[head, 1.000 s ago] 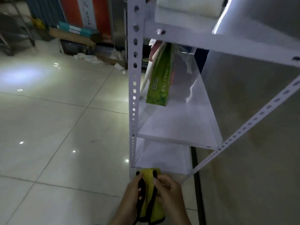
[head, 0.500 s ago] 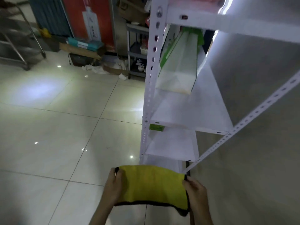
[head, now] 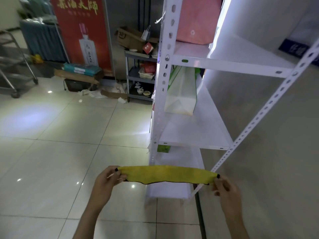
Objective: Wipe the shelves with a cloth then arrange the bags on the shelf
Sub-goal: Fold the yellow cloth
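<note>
Head view: a yellow microfibre cloth with black edging (head: 166, 175) is held stretched flat between both hands in front of the white perforated-steel shelving unit (head: 162, 94), low down and just before its bottom front edge. The left hand (head: 107, 182) pinches the cloth's left end between thumb and fingertips, and the right hand (head: 224, 187) pinches the right end likewise; each grip is pressed together on the fabric, not spread.

On the middle shelf (head: 195, 135) a pale paper bag with green sides (head: 181, 94) stands towards the back edge, and a pink paper bag (head: 198, 21) stands on the upper shelf (head: 224, 54). A small green item (head: 163, 148) shows just under the middle shelf's front left corner; what it is cannot be told.

The step in hand is judged to be readying the cloth for wiping, so the task seems barely begun. It would be done well if the cloth were folded into a flat pad, gathered into one hand, and drawn from the back edge of a shelf to the front in overlapping strokes. The bags would best be lifted aside first, so that the surface beneath them is reached and nothing is toppled.
</note>
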The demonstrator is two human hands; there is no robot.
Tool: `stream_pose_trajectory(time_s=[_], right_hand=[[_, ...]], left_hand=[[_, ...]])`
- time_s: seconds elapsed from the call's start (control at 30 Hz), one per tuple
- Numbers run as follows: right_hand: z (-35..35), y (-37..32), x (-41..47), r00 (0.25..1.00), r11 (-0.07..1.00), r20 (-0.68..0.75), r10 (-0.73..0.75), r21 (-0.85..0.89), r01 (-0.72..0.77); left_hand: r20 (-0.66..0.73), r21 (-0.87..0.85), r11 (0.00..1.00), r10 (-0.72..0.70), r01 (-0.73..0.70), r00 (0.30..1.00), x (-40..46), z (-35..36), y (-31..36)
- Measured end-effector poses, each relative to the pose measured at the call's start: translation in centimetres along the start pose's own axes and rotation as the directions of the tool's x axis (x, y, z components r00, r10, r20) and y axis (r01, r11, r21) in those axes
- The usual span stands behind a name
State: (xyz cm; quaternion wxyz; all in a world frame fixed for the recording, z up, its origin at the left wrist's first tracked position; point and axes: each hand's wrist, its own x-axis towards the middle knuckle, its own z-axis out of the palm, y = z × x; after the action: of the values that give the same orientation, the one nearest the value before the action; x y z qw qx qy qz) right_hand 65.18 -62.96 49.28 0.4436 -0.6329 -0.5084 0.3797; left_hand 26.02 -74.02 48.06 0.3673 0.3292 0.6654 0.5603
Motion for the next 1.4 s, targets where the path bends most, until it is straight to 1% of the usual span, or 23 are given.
stream_pose_trajectory(time_s=[0.07,0.13,0.2,0.3,0.33,0.37,0.4,0.43,0.5,0.53,0.6,0.63,0.7,0.73,0.77,0.8,0.87,0.93,1.0,1.1,1.2,1.27,1.4], right_hand=[[-0.1,0.4,0.1,0.999,0.997,0.038,0.012,0.07,-0.014],[0.0,1.0,0.2,0.998,0.991,0.056,0.043,0.128,-0.05],[0.3,1.1,0.1,0.994,0.981,0.075,0.074,0.172,-0.086],[1.2,1.3,-0.2,0.991,0.981,0.088,0.097,0.162,-0.11],[1.5,1.7,-0.3,0.99,0.981,0.099,0.104,0.153,-0.118],[1.8,2.1,-0.4,0.987,0.981,0.115,0.113,0.144,-0.129],[2.1,2.7,-0.4,0.983,0.979,0.128,0.129,0.14,-0.147],[2.2,3.2,-0.4,0.979,0.975,0.14,0.148,0.143,-0.168],[2.3,4.1,-0.4,0.964,0.965,0.183,0.191,0.146,-0.219],[2.3,4.5,-0.4,0.955,0.962,0.219,0.202,0.139,-0.235],[2.3,5.1,-0.5,0.936,0.965,0.299,0.188,0.121,-0.232],[2.3,5.4,-0.5,0.926,0.969,0.335,0.171,0.111,-0.22],[2.3,5.6,-0.6,0.906,0.977,0.401,0.137,0.099,-0.191],[2.2,5.6,-0.6,0.898,0.977,0.423,0.124,0.103,-0.184],[2.2,5.4,-0.6,0.888,0.975,0.444,0.114,0.119,-0.185],[2.1,5.3,-0.7,0.882,0.972,0.459,0.111,0.133,-0.192],[2.0,5.1,-0.8,0.881,0.965,0.455,0.129,0.146,-0.216],[1.9,5.7,-0.8,0.898,0.973,0.413,0.154,0.098,-0.211],[2.2,6.6,-0.8,0.916,0.986,0.373,0.145,0.024,-0.165],[3.7,6.6,-1.8,0.934,1.0,0.356,0.012,-0.017,-0.006],[6.1,5.2,-3.7,0.915,0.985,0.382,-0.131,-0.051,0.162],[7.8,4.2,-5.2,0.898,0.975,0.404,-0.173,-0.059,0.215],[9.8,3.7,-7.4,0.852,0.928,0.459,-0.252,-0.134,0.347]], left_hand=[[0.014,-0.041,0.999,0.004,-0.003,1.0,-0.4,-0.5,0.3],[0.055,-0.081,0.996,-0.029,0.034,0.998,-0.5,-0.8,0.3],[0.017,-0.1,0.991,-0.088,0.089,0.996,-0.1,-0.7,0.1],[-0.096,0.032,0.994,-0.096,0.1,0.991,1.1,-0.4,-1.5],[-0.112,0.054,0.99,-0.125,0.132,0.986,1.3,-0.4,-2.3],[-0.101,0.04,0.975,-0.215,0.22,0.971,1.6,-0.6,-3.2],[-0.057,-0.009,0.942,-0.336,0.336,0.94,1.7,-0.8,-4.0],[0.03,-0.055,0.886,-0.459,0.46,0.888,1.5,-1.1,-4.9],[0.225,-0.092,0.74,-0.636,0.666,0.738,0.5,-1.4,-6.2],[0.281,-0.089,0.678,-0.686,0.73,0.671,0.0,-1.5,-7.0],[0.331,-0.068,0.592,-0.746,0.803,0.578,-0.8,-1.6,-8.8],[0.34,-0.048,0.566,-0.766,0.823,0.546,-1.1,-1.6,-9.6],[0.352,0.006,0.536,-0.791,0.844,0.5,-1.6,-1.6,-10.4],[0.37,0.027,0.536,-0.789,0.844,0.49,-1.6,-1.6,-10.3],[0.384,0.032,0.551,-0.777,0.834,0.498,-1.6,-1.6,-10.1],[0.392,0.015,0.578,-0.754,0.816,0.527,-1.5,-1.6,-9.7],[0.397,-0.057,0.644,-0.686,0.762,0.61,-1.3,-1.5,-8.7],[0.382,-0.1,0.72,-0.61,0.687,0.694,-1.5,-1.2,-7.2],[0.352,-0.068,0.797,-0.544,0.601,0.762,-1.7,-0.3,-6.0],[0.327,0.006,0.882,-0.447,0.471,0.833,-2.4,2.2,-4.6],[0.35,0.071,0.945,-0.322,0.318,0.88,-3.3,5.2,-3.7],[0.379,0.114,0.968,-0.251,0.224,0.891,-3.9,7.0,-3.4],[0.388,0.158,0.978,-0.189,0.137,0.902,-5.2,9.5,-3.2]])
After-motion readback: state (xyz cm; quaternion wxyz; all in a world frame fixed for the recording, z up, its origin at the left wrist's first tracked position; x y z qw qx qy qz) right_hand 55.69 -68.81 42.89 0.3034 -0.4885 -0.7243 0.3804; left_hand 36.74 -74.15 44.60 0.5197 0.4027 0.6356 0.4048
